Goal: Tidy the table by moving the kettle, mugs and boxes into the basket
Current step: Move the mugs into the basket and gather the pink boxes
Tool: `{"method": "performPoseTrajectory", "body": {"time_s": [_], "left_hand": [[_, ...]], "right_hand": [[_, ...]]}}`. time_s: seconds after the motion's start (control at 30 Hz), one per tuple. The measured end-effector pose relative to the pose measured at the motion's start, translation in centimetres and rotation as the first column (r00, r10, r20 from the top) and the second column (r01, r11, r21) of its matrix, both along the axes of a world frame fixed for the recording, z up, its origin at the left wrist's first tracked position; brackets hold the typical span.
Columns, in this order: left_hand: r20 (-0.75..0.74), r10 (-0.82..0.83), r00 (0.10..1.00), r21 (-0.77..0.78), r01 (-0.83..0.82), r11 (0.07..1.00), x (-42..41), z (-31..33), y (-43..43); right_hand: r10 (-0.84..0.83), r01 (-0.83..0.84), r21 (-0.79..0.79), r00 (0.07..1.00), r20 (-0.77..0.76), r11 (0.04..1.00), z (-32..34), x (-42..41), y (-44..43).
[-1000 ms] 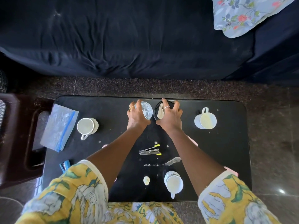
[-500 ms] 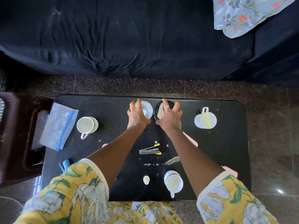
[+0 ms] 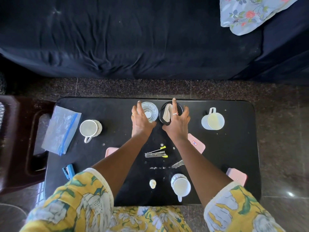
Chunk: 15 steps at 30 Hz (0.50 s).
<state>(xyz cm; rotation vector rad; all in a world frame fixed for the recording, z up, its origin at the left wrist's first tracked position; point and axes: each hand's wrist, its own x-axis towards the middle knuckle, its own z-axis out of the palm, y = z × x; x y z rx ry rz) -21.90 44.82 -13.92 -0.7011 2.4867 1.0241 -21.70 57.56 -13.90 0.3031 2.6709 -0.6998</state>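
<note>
On the black table (image 3: 234,164) stand a white mug (image 3: 90,128) at the left, another white mug (image 3: 181,186) near the front edge, and a white lidded jug (image 3: 213,121) at the right. Pink boxes lie under my arms (image 3: 198,145) (image 3: 110,150) and at the right front corner (image 3: 236,176). My left hand (image 3: 141,122) rests against a clear glass (image 3: 150,111), fingers stretched along its left side. My right hand (image 3: 178,124) is at a black cup (image 3: 179,107) holding a cloth, with its index finger straight across the rim.
A zip bag (image 3: 61,129) and a blue stapler (image 3: 68,171) lie at the table's left end. A silver stapler (image 3: 156,154), crumbs and a small white lump (image 3: 152,183) sit mid-table. A dark brown plastic piece (image 3: 15,139) stands left of the table, with a dark sofa (image 3: 133,39) beyond.
The fingers of both hands have straightened and spread from a curled hold around the glass and the black cup. Both vessels stay in place.
</note>
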Motion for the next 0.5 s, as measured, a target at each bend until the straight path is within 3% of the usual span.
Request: {"method": "performPoseTrajectory", "body": {"time_s": [0.17, 0.4, 0.5], "left_hand": [[-0.025, 0.062, 0.998, -0.012, -0.063, 0.998, 3.7, -0.3, 1.1], [0.067, 0.06, 0.996, -0.016, -0.059, 0.998, 8.4, -0.8, 3.0], [0.092, 0.047, 0.995, -0.025, -0.045, 0.999, 9.6, -1.1, 2.4]], "right_hand": [[-0.039, 0.046, 0.039, 0.985, -0.168, 0.998, -0.6, 4.2, 0.6], [-0.101, 0.106, 0.093, 0.993, -0.064, 0.99, -1.9, 9.4, 2.6], [-0.091, 0.111, 0.151, 0.987, -0.132, 0.982, -1.7, 9.8, 4.2]]}}
